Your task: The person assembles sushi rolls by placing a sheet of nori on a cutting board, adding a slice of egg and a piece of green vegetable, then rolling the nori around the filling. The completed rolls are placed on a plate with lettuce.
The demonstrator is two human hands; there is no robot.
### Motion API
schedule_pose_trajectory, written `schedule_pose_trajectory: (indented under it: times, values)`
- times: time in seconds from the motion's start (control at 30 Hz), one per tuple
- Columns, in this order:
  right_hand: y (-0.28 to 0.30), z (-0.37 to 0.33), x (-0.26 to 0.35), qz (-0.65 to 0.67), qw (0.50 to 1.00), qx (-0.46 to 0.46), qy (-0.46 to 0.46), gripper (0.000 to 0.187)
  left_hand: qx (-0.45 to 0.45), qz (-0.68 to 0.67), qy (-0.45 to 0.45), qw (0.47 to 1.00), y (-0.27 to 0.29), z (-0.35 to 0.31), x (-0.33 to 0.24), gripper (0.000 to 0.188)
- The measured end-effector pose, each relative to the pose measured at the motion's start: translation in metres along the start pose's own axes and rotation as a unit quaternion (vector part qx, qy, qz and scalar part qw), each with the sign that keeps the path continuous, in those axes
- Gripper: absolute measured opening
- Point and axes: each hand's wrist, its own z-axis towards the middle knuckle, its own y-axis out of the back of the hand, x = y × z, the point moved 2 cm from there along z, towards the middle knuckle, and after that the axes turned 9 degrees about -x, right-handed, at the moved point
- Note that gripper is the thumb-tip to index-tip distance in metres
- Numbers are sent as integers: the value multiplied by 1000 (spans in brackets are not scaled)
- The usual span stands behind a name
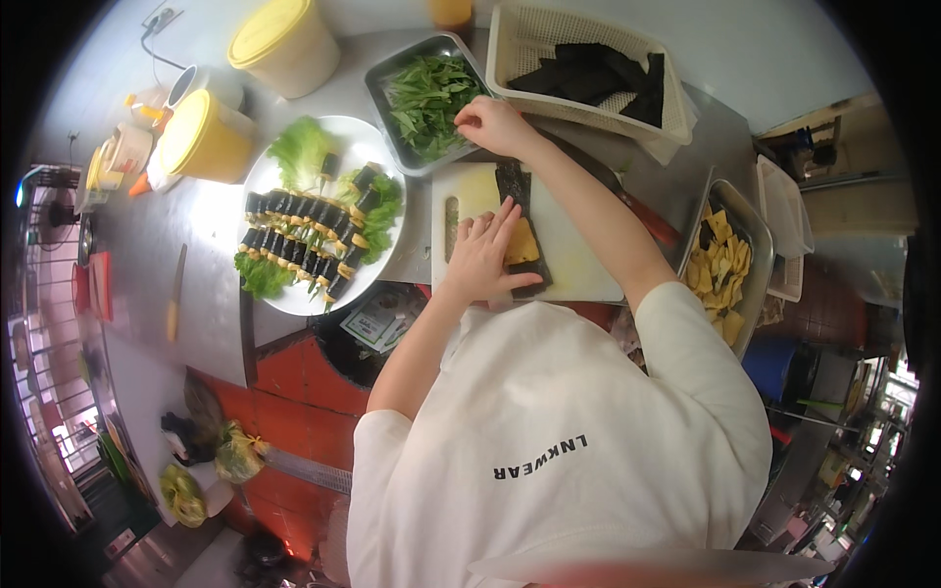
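My left hand (480,257) lies with fingers spread on a black seaweed strip (511,179) topped by a yellow egg sheet (522,243). Both lie on a white cutting board (580,260). Farther away, my right hand (495,127) curls its fingers together over the right edge of a metal tray (375,81) of green leaves (431,103). What its fingertips pinch, if anything, is hidden. Left of the board, a white plate (338,129) holds lettuce (300,154) and several rolls (312,211) wrapped in black seaweed.
A white basket (510,59) of dark seaweed sheets (593,73) stands behind the board. At right, a metal tray (760,250) holds yellow egg pieces (718,265). A knife (176,294) lies on the steel table at left, near yellow-lidded buckets (203,137). A dark bin (338,355) stands below the table edge.
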Motion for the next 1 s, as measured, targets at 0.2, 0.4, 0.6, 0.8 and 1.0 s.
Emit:
schedule_pose_trajectory:
  times: [0.2, 0.4, 0.6, 0.8, 1.0]
  values:
    - [-34, 26, -12, -210, 978, 8, -9, 17, -22, 3, 8, 1000, -2, -1, 1, 95]
    - [-26, 30, -22, -149, 988, 30, -36, 22, -41, -12, 14, 999, -3, -3, 1, 93]
    - [-4, 26, -6, -41, 993, 54, -100, 25, -50, -18, 13, 999, -1, -1, 3, 92]
    - [12, 15, 8, 22, 989, 105, -104, 25, -58, -35, 18, 998, 0, 0, 2, 90]
    - [53, -51, 37, 7, 966, 259, 22, 20, -55, -103, 110, 987, 8, -1, 3, 89]
